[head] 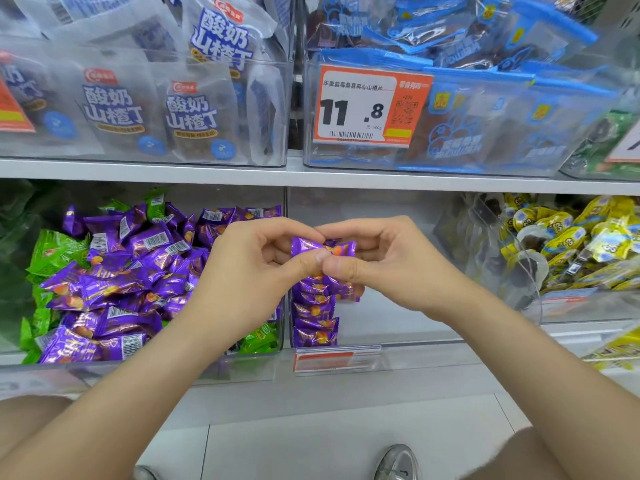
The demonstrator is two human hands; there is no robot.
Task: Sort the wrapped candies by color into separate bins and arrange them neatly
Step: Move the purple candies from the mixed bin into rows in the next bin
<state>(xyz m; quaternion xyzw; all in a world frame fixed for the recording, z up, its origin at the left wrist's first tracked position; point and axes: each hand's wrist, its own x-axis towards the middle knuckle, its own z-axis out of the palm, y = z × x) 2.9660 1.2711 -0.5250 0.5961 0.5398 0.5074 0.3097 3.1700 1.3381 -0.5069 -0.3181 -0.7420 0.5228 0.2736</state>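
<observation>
Forearms extended from the camera. The left hand (249, 268) and right hand (391, 268) met thumb to thumb, both pinching one purple candy (308, 245), apparently squaring it for the purple row (315, 320) directly beneath them. A mixed purple-and-green heap (114, 282) lay left of the left hand, unsorted.

At upper centre you see an orange price tag (372, 107) reading 11.8, with white snack bags (117, 112) upper left and blue packets (512, 109) upper right.
</observation>
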